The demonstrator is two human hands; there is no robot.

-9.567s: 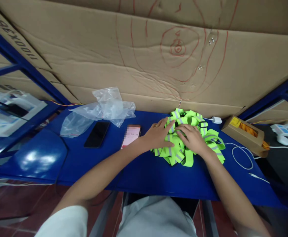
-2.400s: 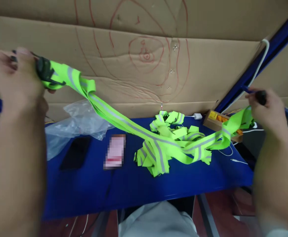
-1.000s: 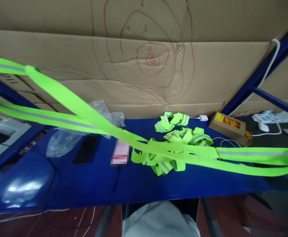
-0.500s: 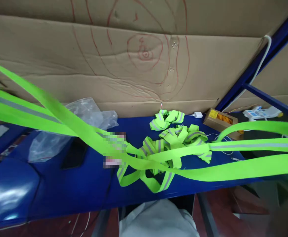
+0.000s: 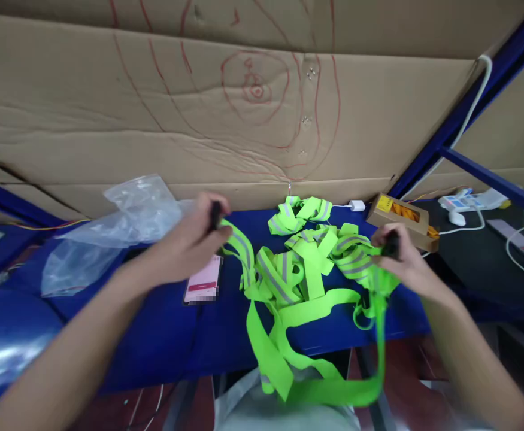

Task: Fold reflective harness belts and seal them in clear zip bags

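My left hand (image 5: 194, 242) is closed in a pinch above the table, gripping a small black piece, perhaps a buckle, at the end of a neon-green reflective strap (image 5: 244, 251). Its fingers point right, toward the heap. At the right, my right hand (image 5: 400, 257) is closed on another black piece (image 5: 391, 244), with green strap hanging below it. Between the hands lies a tangled heap of green reflective straps (image 5: 282, 275) with grey stripes. One loop dips over the table's front edge, above a pale cloth. A smaller strap bundle (image 5: 300, 214) rests behind the heap.
A blue table (image 5: 154, 347) backs onto a cardboard wall (image 5: 154, 161) with red drawn rings. Clear plastic bags (image 5: 140, 209) lie at left, near a phone (image 5: 203, 282). At right are an open brown box (image 5: 400, 221), a white adapter (image 5: 357, 205), cables and a blue frame bar (image 5: 490, 179).
Both hands have come into view over the table from the sides. The straps, stretched wide across the view before, now hang slack and sag over the front edge.
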